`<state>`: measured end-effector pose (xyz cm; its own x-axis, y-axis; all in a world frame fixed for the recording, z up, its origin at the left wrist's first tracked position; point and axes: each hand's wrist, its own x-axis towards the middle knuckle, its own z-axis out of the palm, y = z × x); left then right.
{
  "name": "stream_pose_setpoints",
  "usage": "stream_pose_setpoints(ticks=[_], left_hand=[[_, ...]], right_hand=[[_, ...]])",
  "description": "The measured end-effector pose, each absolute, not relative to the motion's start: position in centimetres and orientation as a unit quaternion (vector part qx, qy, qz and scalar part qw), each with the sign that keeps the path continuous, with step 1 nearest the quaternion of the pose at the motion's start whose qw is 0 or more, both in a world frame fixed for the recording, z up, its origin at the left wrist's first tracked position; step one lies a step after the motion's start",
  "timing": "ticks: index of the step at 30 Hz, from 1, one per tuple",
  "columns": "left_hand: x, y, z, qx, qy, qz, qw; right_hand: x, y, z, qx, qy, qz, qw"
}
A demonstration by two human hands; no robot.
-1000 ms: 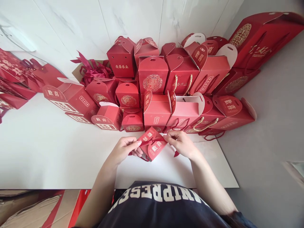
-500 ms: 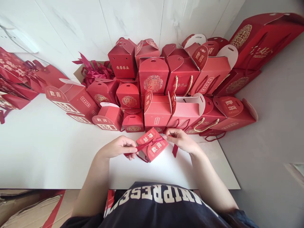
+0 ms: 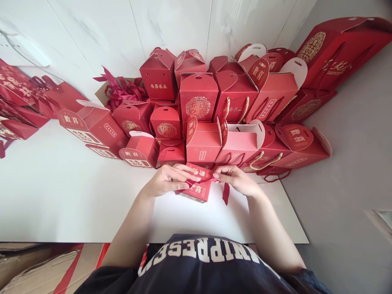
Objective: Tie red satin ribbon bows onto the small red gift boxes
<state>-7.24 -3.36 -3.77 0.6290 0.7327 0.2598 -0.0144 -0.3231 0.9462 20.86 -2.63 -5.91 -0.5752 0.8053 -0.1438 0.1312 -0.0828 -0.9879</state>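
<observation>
A small red gift box (image 3: pixel 200 195) with gold characters lies on the white table in front of me, partly covered by my fingers. A dark red ribbon (image 3: pixel 226 194) crosses its top, and one tail hangs off to the right. My left hand (image 3: pixel 168 178) reaches over the box's left side, its fingers laid across the top and its thumb below, closed on the ribbon there. At the right edge of the box, my right hand (image 3: pixel 235 179) pinches the ribbon between thumb and fingertips. The ribbon under my left fingers is mostly hidden.
Stacked red gift boxes (image 3: pixel 198 98) stand close behind my hands. Pink-red ribbons (image 3: pixel 125 92) fill an open carton at the back left. Red bags (image 3: pixel 18 94) lie far left. A grey wall (image 3: pixel 352 163) borders the table (image 3: pixel 76 200) on the right.
My left hand has moved right, from pulling the ribbon out at the left to lying over the box top. The box has turned slightly. My right hand keeps its pinch.
</observation>
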Motion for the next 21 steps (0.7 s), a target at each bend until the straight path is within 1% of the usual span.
stream_pose_setpoints(ticks=[3, 5, 8, 12, 14, 17, 21], left_hand=[[-8.1, -3.5, -3.3, 0.711, 0.267, 0.369, 0.536], [-8.8, -3.8, -2.6, 0.704, 0.303, 0.350, 0.539], [-9.4, -4.5, -1.4, 0.683, 0.372, 0.281, 0.562], [-8.9, -5.6, 0.0, 0.621, 0.476, 0.147, 0.605], [-8.2, -6.0, 0.4, 0.610, 0.512, 0.115, 0.593], [-6.9, -6.2, 0.4, 0.622, 0.546, 0.121, 0.548], [-6.0, -5.7, 0.0, 0.646, 0.520, 0.132, 0.543]], right_hand=[[21.2, -2.8, -5.1, -0.386, -0.605, 0.632, 0.292], [21.3, -2.9, -4.3, -0.392, -0.608, 0.623, 0.296], [21.2, -3.3, -3.2, -0.406, -0.654, 0.583, 0.258], [20.5, -3.9, -2.3, -0.451, -0.712, 0.497, 0.204], [20.2, -4.3, -2.1, -0.471, -0.724, 0.468, 0.188], [20.2, -4.7, -1.8, -0.477, -0.741, 0.436, 0.183], [20.3, -5.0, -1.4, -0.474, -0.765, 0.396, 0.181]])
